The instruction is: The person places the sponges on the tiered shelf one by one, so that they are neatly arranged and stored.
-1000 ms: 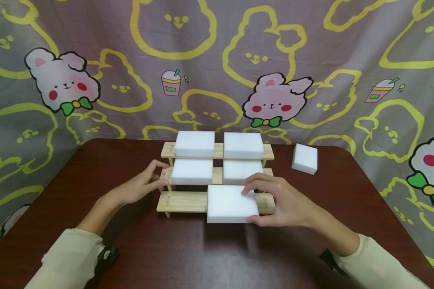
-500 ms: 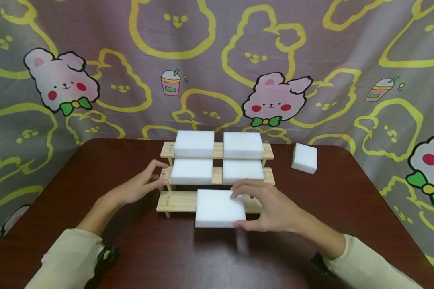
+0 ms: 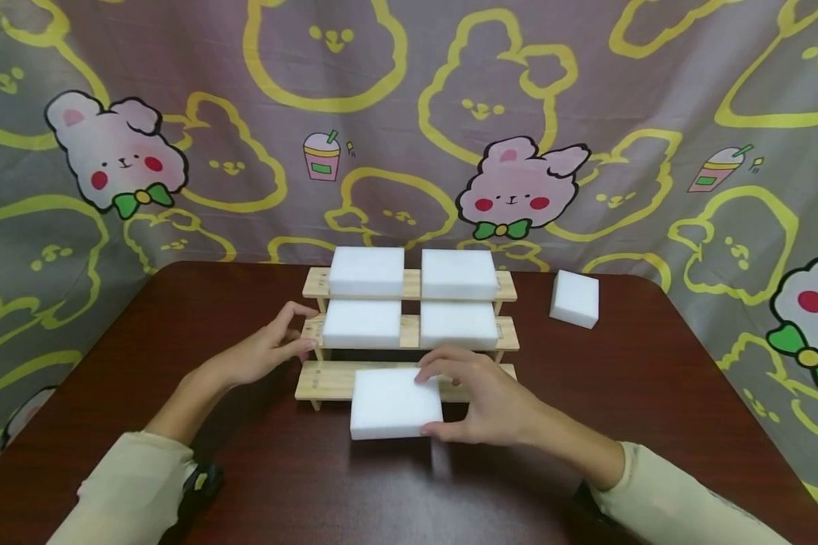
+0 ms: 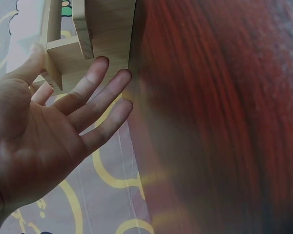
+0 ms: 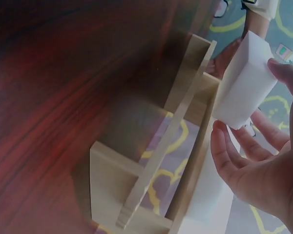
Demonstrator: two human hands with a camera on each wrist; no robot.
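Note:
A three-tier wooden display stand rises in steps on the table. My left hand pinches the left end of its middle step between thumb and index finger; in the left wrist view the other fingers stretch out loosely beneath. My right hand grips a white foam block by its right end, thumb at the near edge and fingers at the far edge. This block overlaps the front of the lowest step in the head view. The right wrist view shows the held foam block tilted, above the stand's boards.
Two foam blocks sit on the top step and two foam blocks on the middle one. Another foam block lies on the dark wood table at the back right. A patterned curtain hangs behind.
My right hand has carried the foam block leftward and a little nearer along the front of the lowest step. My left hand has stayed at the stand's left end.

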